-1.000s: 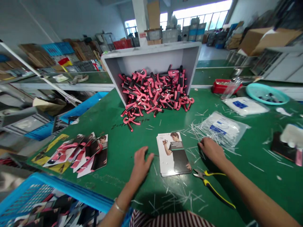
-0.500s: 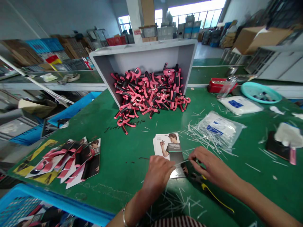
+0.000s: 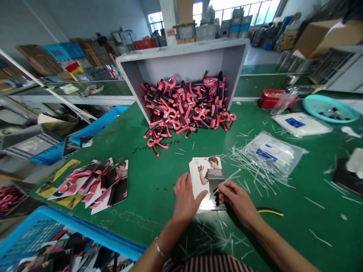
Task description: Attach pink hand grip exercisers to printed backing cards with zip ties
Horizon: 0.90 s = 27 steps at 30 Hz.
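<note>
A small stack of printed cardboard cards [image 3: 202,172] lies on the green table in front of me. My left hand [image 3: 185,198] rests at the stack's left edge, fingers apart and thumb over the card, holding nothing. Over the stack's right side, my right hand [image 3: 235,198] pinches a thin white cable tie [image 3: 234,175], which slants up to the right. Behind that hand a yellow-and-black plier handle [image 3: 270,212] shows; the rest of the tool is hidden. A loose pile of cable ties [image 3: 246,160] spreads beside an open plastic bag of ties [image 3: 273,153].
A grey bin [image 3: 181,53] tipped on its side spills pink-and-black hand grips [image 3: 184,105]. Carded grips [image 3: 99,183] lie at left, above a blue basket [image 3: 93,230]. At right are a red box [image 3: 269,100] and a turquoise tray [image 3: 329,107].
My left hand has opened and spread at the cards' left edge. My right hand has drawn in over the cards with a cable tie raised. The view has shifted slightly.
</note>
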### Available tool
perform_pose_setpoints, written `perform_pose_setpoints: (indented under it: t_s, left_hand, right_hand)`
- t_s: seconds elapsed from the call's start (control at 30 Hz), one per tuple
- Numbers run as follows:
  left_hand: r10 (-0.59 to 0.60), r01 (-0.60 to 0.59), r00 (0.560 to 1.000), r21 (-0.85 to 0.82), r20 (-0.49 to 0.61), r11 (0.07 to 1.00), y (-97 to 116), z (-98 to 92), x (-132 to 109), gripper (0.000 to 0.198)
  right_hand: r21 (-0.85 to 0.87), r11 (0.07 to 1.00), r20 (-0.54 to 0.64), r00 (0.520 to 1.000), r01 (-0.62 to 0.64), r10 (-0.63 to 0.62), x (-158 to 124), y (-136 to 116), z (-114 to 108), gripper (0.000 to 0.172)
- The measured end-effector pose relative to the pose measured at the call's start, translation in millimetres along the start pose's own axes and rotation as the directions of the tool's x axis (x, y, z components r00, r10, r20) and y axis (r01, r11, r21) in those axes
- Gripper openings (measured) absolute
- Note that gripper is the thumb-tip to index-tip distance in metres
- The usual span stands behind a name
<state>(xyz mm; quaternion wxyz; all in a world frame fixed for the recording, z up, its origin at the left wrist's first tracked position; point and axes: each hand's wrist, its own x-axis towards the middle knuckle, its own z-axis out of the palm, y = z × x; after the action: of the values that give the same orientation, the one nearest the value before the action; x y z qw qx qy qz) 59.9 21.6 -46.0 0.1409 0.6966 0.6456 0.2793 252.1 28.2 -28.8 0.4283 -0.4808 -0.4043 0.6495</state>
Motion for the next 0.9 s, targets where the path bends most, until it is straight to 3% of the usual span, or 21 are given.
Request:
perform_pose_setpoints:
  t_s: [0.07, 0.13, 0.2, 0.3, 0.37, 0.47, 0.53, 0.63, 0.77, 0.9]
  left_hand:
    - [-0.032, 0.033, 0.999, 0.055, -0.009, 0.998, -18.3, 11.3, 11.2, 0.055]
    - [-0.035, 0.035, 0.999, 0.008, -0.001, 0.999, -33.2, 17.1, 20.8, 0.043]
    - [-0.065, 0.062, 0.997, -0.088, -0.030, 0.994, -41.2, 15.5, 26.3, 0.032]
    - [-0.159, 0.125, 0.983, -0.306, -0.090, 0.944, -36.9, 2.0, 24.5, 0.019]
    - [-0.255, 0.196, 0.966, -0.528, -0.041, 0.826, -26.3, -10.4, 18.0, 0.020]
    - [-0.340, 0.339, 0.926, -0.752, 0.162, 0.565, -12.8, -29.0, 6.6, 0.029]
    - [-0.355, 0.416, 0.896, -0.781, 0.265, 0.466, -12.6, -38.7, 0.1, 0.032]
    - [-0.376, 0.484, 0.861, -0.779, 0.343, 0.398, -24.9, -45.7, -8.7, 0.032]
    - [-0.418, 0.527, 0.830, -0.765, 0.370, 0.370, -42.6, -45.2, -18.0, 0.036]
    - [-0.414, 0.530, 0.828, -0.771, 0.379, 0.354, -46.7, -48.1, -19.1, 0.038]
  right_hand:
    - [0.063, 0.997, -0.065, 0.997, -0.035, 0.039, 8.3, 4.1, 0.9, 0.026]
    - [0.073, 0.997, -0.067, 0.997, -0.036, 0.041, 15.8, 7.7, 4.0, 0.026]
    - [0.089, 0.996, -0.046, 0.999, -0.012, 0.017, 21.1, 11.9, 8.4, 0.027]
    - [0.122, 0.992, -0.028, 0.999, 0.042, -0.039, 23.5, 16.7, 13.5, 0.026]
    - [0.142, 0.986, -0.017, 0.996, 0.086, -0.085, 22.5, 15.8, 15.0, 0.023]
    - [0.139, 0.973, -0.012, 0.983, 0.184, -0.184, 21.7, 9.0, 17.0, 0.018]
    - [0.091, 0.963, -0.007, 0.967, 0.253, -0.253, 23.9, 5.4, 20.4, 0.016]
    - [-0.034, 0.952, 0.043, 0.952, 0.305, -0.304, 29.9, 8.4, 28.8, 0.016]
    - [-0.195, 0.922, 0.095, 0.942, 0.334, -0.321, 34.5, 20.8, 40.6, 0.017]
    - [-0.294, 0.896, 0.104, 0.943, 0.333, -0.316, 33.3, 26.1, 46.5, 0.017]
